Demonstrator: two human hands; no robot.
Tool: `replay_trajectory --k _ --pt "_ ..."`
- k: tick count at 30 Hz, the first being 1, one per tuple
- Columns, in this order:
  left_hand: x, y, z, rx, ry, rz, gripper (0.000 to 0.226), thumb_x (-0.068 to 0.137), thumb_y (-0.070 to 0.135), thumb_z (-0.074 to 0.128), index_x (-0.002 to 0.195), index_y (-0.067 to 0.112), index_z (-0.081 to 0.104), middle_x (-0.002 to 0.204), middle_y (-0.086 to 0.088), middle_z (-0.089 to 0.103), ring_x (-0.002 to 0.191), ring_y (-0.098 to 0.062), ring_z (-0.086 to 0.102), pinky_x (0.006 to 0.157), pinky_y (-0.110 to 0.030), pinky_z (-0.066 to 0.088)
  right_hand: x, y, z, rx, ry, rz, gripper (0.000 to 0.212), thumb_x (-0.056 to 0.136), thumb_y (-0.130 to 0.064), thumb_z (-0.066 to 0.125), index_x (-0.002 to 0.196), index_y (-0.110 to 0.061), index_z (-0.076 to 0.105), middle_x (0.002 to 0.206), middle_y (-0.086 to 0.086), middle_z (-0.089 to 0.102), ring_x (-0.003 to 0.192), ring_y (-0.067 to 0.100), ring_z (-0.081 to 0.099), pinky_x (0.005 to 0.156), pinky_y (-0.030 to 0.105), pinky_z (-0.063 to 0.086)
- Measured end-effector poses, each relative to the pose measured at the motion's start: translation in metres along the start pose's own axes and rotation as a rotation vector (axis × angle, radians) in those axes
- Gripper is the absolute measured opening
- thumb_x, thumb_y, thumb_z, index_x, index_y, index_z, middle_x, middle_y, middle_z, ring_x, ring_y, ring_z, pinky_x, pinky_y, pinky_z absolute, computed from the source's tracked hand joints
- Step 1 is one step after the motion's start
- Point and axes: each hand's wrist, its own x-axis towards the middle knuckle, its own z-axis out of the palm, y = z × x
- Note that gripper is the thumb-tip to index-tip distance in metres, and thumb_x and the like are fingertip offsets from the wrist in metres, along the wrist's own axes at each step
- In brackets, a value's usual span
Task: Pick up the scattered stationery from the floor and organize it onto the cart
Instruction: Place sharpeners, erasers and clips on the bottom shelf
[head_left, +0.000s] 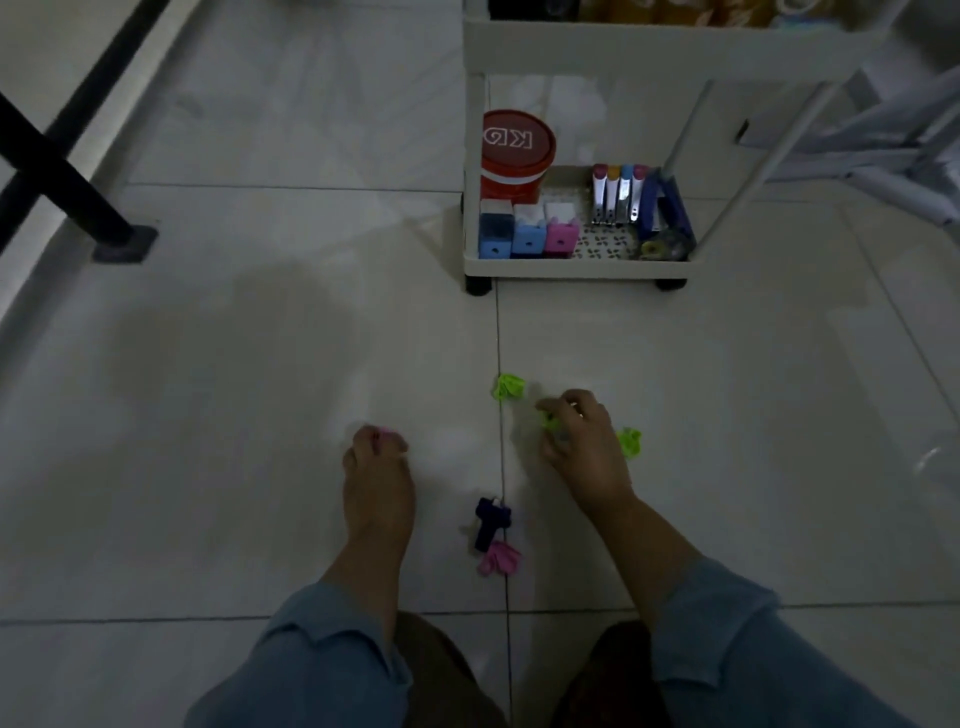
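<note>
We judge the pickup underway: left hand (376, 478) pinches a pink clip (385, 433) on the floor (234, 389), right hand (584, 447) curls round a green clip (548, 421) — next, both need lifting to the cart (571, 268) ahead.

Green clips (509, 387) are glowing bright on the pale tiled floor (260, 364); nearer, a navy clip (491, 522) and pink clips (498, 558) are lying. Far right, the white cart (571, 267) is carrying a red tub (514, 156) with white lettering and blue and pink boxes (529, 236).
</note>
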Motion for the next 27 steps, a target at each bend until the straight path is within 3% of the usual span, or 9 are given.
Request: replay_trajectory --k 4,8,10,13,16,19,22,24,27 --pt "0.007 0.008 0.014 0.028 -0.01 0.07 0.026 0.085 -0.012 0.047 0.107 -0.004 0.059 0.12 -0.025 0.049 0.103 -0.036 0.045 0.08 -0.038 0.038 0.001 0.02 -0.011 -0.095 -0.075 0.031 0.036 0.087 -0.005 0.056 0.122 -0.007 0.058 0.139 0.017 0.042 0.126 0.036 0.04 0.099 0.03 0.035" --pt "0.011 0.038 0.017 -0.193 -0.078 0.188 0.038 0.089 -0.005 0.048 0.127 0.001 0.05 0.121 -0.017 0.048 0.106 -0.024 0.047 0.091 -0.021 0.031 0.003 0.028 0.0 -0.2 -0.276 -0.058 0.039 0.092 -0.018 0.045 0.128 -0.008 0.054 0.15 0.011 0.032 0.137 0.029 0.033 0.11 0.032 0.029" --pt "0.018 0.061 0.017 -0.224 -0.136 0.263 0.045 0.09 -0.001 0.05 0.135 0.001 0.042 0.125 -0.014 0.043 0.11 -0.018 0.046 0.097 -0.017 0.031 0.004 0.033 0.001 -0.224 -0.306 -0.068 0.038 0.09 -0.018 0.044 0.123 -0.005 0.057 0.142 0.014 0.042 0.128 0.034 0.042 0.104 0.035 0.036" --pt "0.034 0.094 0.022 -0.213 -0.18 0.324 0.028 0.089 0.005 0.056 0.116 0.002 0.056 0.123 -0.018 0.046 0.108 -0.031 0.051 0.092 -0.031 0.045 0.0 0.04 -0.011 -0.18 -0.195 -0.064 0.03 0.083 -0.009 0.052 0.109 -0.002 0.065 0.119 0.021 0.055 0.103 0.039 0.056 0.085 0.035 0.045" --pt "0.047 0.115 0.036 -0.224 -0.215 0.369 0.031 0.087 0.005 0.06 0.118 0.002 0.056 0.125 -0.011 0.042 0.114 -0.03 0.049 0.094 -0.017 0.04 -0.005 0.053 -0.029 -0.153 -0.051 0.008 0.034 0.09 -0.007 0.049 0.123 -0.014 0.058 0.128 0.013 0.045 0.113 0.03 0.046 0.089 0.027 0.037" --pt "0.053 0.12 0.054 -0.046 -0.273 0.436 0.034 0.09 0.01 0.057 0.123 0.008 0.054 0.149 -0.008 0.027 0.131 -0.027 0.031 0.104 -0.026 0.03 -0.012 0.079 -0.036 -0.279 -0.089 -0.076 0.035 0.096 -0.014 0.045 0.13 -0.018 0.05 0.134 0.007 0.04 0.124 0.024 0.037 0.095 0.027 0.031" --pt "0.051 0.12 0.064 0.05 -0.281 0.467 0.034 0.091 0.003 0.049 0.124 0.008 0.052 0.14 -0.009 0.042 0.126 -0.025 0.035 0.1 -0.025 0.029 -0.018 0.09 -0.036 -0.356 -0.094 -0.172 0.036 0.096 -0.022 0.04 0.13 -0.014 0.049 0.131 0.009 0.048 0.119 0.023 0.04 0.095 0.03 0.043" --pt "0.049 0.118 0.067 0.02 -0.223 0.451 0.036 0.09 -0.002 0.045 0.124 0.008 0.053 0.131 -0.009 0.049 0.119 -0.025 0.038 0.092 -0.02 0.029 -0.021 0.095 -0.033 -0.332 -0.058 -0.193 0.043 0.084 -0.025 0.041 0.124 -0.017 0.053 0.122 0.012 0.053 0.105 0.023 0.04 0.08 0.032 0.055" --pt "0.045 0.114 0.067 -0.011 -0.17 0.445 0.038 0.088 -0.005 0.046 0.122 0.008 0.056 0.126 -0.01 0.053 0.116 -0.026 0.039 0.085 -0.015 0.024 -0.023 0.102 -0.024 -0.422 -0.051 -0.279 0.044 0.075 -0.029 0.05 0.118 -0.024 0.048 0.116 0.008 0.043 0.095 0.021 0.04 0.066 0.024 0.053"
